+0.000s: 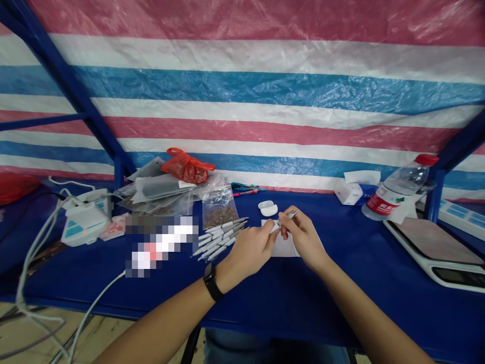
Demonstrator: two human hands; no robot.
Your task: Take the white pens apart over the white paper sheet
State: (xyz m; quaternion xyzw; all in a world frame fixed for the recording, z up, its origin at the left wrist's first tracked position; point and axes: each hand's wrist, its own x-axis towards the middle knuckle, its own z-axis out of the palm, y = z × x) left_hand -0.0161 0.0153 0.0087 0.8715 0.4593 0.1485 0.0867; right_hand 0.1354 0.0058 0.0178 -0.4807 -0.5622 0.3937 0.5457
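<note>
**Pen [291,214] pinched above white paper [286,247]**

The right hand [303,235] closes its fingers on the pen's silver end, while the left hand [248,247], wearing a black watch [211,282], pinches nearby, its hold partly hidden. A bundle of white pens [217,240] and an earbud case [268,208] lie close by on a blue table [303,298].

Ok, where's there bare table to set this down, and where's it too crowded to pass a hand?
Bare blue tabletop lies between the right hand and the kitchen scale, below the water bottle. Another strip runs along the near edge, under the left hand. Left of the hands is crowded: white pens, plastic bags.
</note>
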